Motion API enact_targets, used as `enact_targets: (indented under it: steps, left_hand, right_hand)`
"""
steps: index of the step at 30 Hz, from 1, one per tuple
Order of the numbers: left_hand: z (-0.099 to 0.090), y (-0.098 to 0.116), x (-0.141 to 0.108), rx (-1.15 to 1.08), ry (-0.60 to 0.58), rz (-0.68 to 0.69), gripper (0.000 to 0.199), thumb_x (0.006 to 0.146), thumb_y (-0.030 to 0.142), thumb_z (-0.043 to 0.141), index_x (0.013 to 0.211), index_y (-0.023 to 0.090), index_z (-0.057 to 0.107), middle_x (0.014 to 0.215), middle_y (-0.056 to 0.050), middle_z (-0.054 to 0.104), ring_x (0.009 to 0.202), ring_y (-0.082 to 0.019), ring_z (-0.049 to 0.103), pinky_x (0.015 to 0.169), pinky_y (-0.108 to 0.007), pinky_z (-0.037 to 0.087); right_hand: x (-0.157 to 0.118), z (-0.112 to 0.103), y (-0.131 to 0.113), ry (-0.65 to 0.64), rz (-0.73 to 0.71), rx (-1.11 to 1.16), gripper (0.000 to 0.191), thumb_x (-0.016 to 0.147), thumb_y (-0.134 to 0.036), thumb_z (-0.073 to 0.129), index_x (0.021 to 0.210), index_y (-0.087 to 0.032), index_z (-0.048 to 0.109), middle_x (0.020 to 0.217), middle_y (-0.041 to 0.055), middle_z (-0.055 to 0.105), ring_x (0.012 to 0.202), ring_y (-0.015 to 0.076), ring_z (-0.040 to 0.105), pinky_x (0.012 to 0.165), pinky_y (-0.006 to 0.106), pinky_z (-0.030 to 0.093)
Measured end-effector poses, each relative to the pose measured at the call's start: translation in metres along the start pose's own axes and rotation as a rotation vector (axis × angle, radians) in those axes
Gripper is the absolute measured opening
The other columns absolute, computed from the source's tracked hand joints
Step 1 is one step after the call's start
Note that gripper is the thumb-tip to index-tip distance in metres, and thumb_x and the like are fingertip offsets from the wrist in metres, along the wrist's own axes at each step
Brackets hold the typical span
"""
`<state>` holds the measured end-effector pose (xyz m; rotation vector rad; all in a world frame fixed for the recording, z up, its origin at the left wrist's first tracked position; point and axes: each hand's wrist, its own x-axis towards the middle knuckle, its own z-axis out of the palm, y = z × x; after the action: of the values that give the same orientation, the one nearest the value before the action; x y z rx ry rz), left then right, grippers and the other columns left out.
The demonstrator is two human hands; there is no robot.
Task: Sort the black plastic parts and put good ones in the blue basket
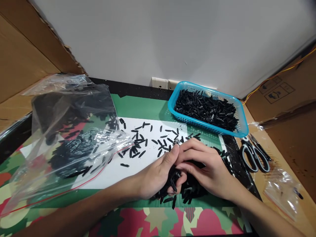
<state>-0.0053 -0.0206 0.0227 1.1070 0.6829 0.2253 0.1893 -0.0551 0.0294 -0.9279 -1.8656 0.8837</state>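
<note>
Our left hand (158, 176) and right hand (209, 164) meet over black strips (174, 181)

We hold a clump of the black strips in our left hand, its fingers curled around them. Our right hand is bent narrow against it; whether it pinches a strip, we cannot tell. More strips lie heaped under both hands and scattered over the white paper (148, 164), which rests on a green sheet (143, 107). Left of our hands, a clear bag (39, 168) with a red seal line holds others. Beyond our right hand, a blue basket (197, 123) of strips stands near the wall (123, 39). Farther right, we see scissors (253, 152).
</note>
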Motion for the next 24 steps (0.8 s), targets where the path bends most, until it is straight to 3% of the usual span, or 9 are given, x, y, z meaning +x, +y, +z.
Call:
enact_targets:
  steps: [3,6,10,15,24]
  left_hand:
    - [-0.001,0.003,0.002,-0.152,0.052,0.094,0.073,0.101,0.077,0.039,0.063,0.018,0.057,0.051,0.001,0.050,0.042,-0.010,0.041,0.041,-0.020,0.034]
    - [-0.007,0.006,0.002,-0.274,0.105,0.144,0.059,0.103,0.063,0.052,0.065,0.018,0.055,0.049,0.004,0.046,0.040,-0.008,0.034,0.036,-0.018,0.030]
    - [-0.012,0.005,0.002,-0.327,0.086,0.170,0.045,0.100,0.048,0.063,0.068,0.017,0.057,0.051,0.005,0.046,0.041,-0.006,0.032,0.034,-0.016,0.028]
    - [-0.010,-0.001,0.004,-0.278,0.070,0.219,0.047,0.099,0.044,0.066,0.064,0.015,0.059,0.051,0.004,0.046,0.040,-0.006,0.036,0.035,-0.016,0.029]
    - [-0.008,0.003,0.005,-0.214,0.142,0.195,0.050,0.094,0.051,0.072,0.062,0.016,0.057,0.050,0.004,0.048,0.041,-0.006,0.038,0.037,-0.018,0.033]
  right_hand:
    - [0.003,-0.003,-0.002,0.100,0.145,0.146,0.005,0.104,-0.019,0.069,0.101,-0.021,0.073,0.100,0.0035,0.072,0.094,0.0161,0.068,0.087,0.029,0.055]
    - [0.007,-0.006,-0.001,0.201,0.303,0.321,0.006,0.101,-0.026,0.075,0.097,-0.021,0.073,0.090,0.0011,0.073,0.077,0.0132,0.069,0.073,0.025,0.058]
    - [0.009,-0.004,0.002,0.177,0.433,0.569,0.019,0.094,-0.035,0.083,0.091,-0.019,0.072,0.077,0.0014,0.075,0.062,0.0136,0.071,0.059,0.024,0.061]
    - [0.007,0.002,0.006,0.153,0.490,0.679,0.029,0.086,-0.039,0.091,0.089,-0.017,0.071,0.073,0.0028,0.077,0.062,0.0149,0.073,0.059,0.025,0.064]
    - [0.009,0.003,0.006,0.155,0.520,0.675,0.036,0.080,-0.042,0.095,0.088,-0.019,0.069,0.072,0.0020,0.077,0.061,0.0153,0.074,0.061,0.026,0.065]
